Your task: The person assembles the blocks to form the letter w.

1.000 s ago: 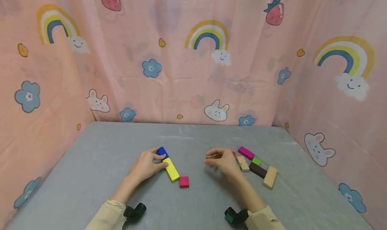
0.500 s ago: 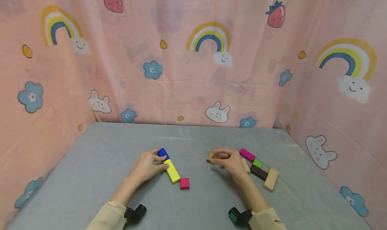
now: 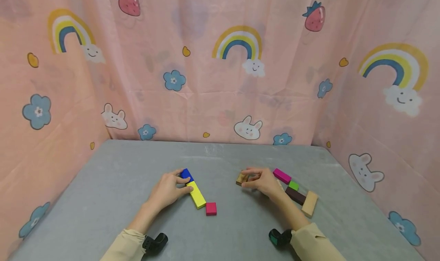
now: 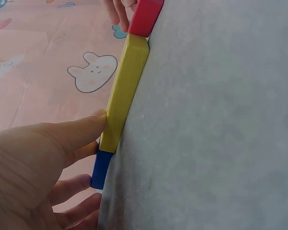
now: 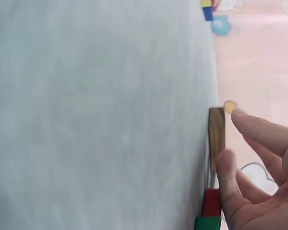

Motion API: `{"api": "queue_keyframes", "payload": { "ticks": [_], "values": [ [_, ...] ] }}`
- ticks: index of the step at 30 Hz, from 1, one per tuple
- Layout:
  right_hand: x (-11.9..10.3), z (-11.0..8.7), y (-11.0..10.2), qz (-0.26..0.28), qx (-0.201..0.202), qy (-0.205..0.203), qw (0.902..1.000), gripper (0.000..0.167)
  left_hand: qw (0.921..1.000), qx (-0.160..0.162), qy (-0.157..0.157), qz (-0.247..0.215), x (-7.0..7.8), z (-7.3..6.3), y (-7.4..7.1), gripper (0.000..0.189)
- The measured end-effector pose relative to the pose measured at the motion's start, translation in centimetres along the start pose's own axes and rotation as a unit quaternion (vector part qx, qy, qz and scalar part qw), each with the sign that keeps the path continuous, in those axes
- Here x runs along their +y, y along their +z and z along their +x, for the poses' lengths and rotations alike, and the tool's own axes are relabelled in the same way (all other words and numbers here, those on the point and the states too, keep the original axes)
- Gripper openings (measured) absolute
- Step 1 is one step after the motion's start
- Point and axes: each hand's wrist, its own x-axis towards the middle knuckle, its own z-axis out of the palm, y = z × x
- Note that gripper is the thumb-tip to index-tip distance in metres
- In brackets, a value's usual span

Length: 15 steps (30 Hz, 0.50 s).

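My left hand [image 3: 167, 190] rests along a row of a blue block [image 3: 186, 173] and a longer yellow block [image 3: 197, 196]. In the left wrist view its thumb touches the yellow block's side, and its fingertips reach the blue block. A red block [image 3: 211, 208] meets the yellow block's near end. To the right, my right hand [image 3: 264, 182] has its fingers loosely spread beside a brown wooden block [image 3: 240, 178]. One fingertip lies against that wooden block [image 5: 217, 134] in the right wrist view, while another fingertip stands slightly off its end.
Behind and right of my right hand lie a magenta block [image 3: 282, 176], a light green block [image 3: 293, 185], a dark brown block [image 3: 295, 195] and a tan block [image 3: 309, 204]. A darker red block [image 5: 212, 203] and a green block [image 5: 208, 223] show low in the right wrist view.
The brown wooden block, mostly hidden by my right hand at first, now shows left of the fingertips, lying flatter than half a second ago. My right forearm has shifted right. My left hand keeps its place.
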Motion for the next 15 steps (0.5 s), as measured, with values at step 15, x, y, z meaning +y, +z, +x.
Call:
{"api": "queue_keyframes", "payload": {
  "ticks": [15],
  "values": [
    [0.7,1.3,0.2,-0.022,-0.003,0.019,0.9996,0.037,1.0000,0.000,-0.005,-0.004,0.0,0.0,0.0,0.039]
  ]
}}
